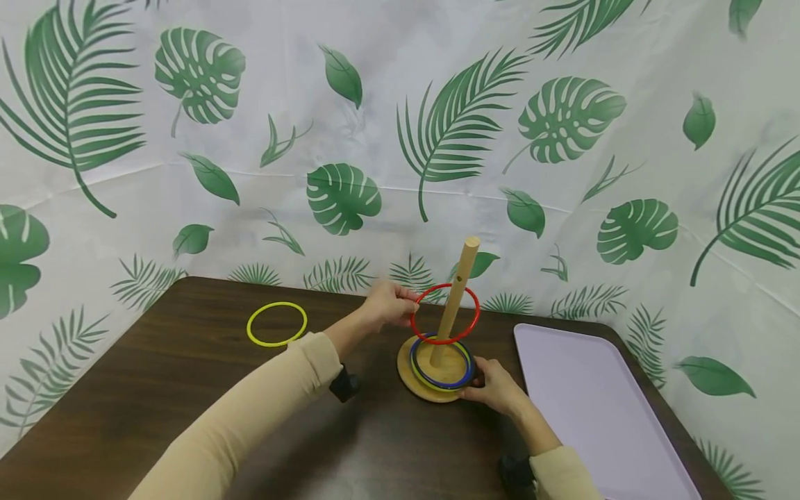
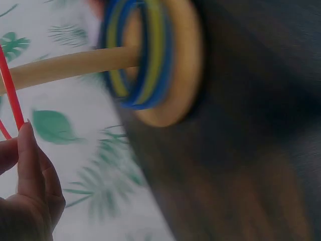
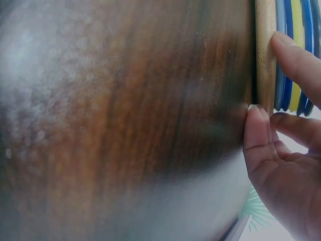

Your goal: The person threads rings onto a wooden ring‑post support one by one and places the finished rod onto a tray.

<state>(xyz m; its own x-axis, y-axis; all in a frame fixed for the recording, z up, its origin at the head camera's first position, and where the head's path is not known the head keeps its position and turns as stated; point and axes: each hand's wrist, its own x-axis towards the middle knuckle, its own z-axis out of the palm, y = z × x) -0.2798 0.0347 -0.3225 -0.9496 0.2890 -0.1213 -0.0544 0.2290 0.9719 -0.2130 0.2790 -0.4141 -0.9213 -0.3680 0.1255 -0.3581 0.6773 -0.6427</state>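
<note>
A wooden ring-toss stand with an upright post point(image 1: 454, 298) and a round base point(image 1: 409, 368) stands on the dark table. My left hand point(image 1: 389, 303) pinches the edge of a thin red ring point(image 1: 476, 314), which encircles the post partway up, above the base. Blue and yellow rings point(image 2: 150, 55) lie stacked round the foot of the post. My right hand point(image 1: 496, 386) grips the right side of the base, its thumb and fingers at the rim beside the stack. In the right wrist view, the fingertips touch the base's wooden edge point(image 3: 266, 55).
A loose yellow ring point(image 1: 277, 304) lies on the table point(image 1: 206, 333) to the left. To the right is a pale purple tray point(image 1: 587, 396). A white cloth with green leaves point(image 1: 375, 125) hangs behind the table.
</note>
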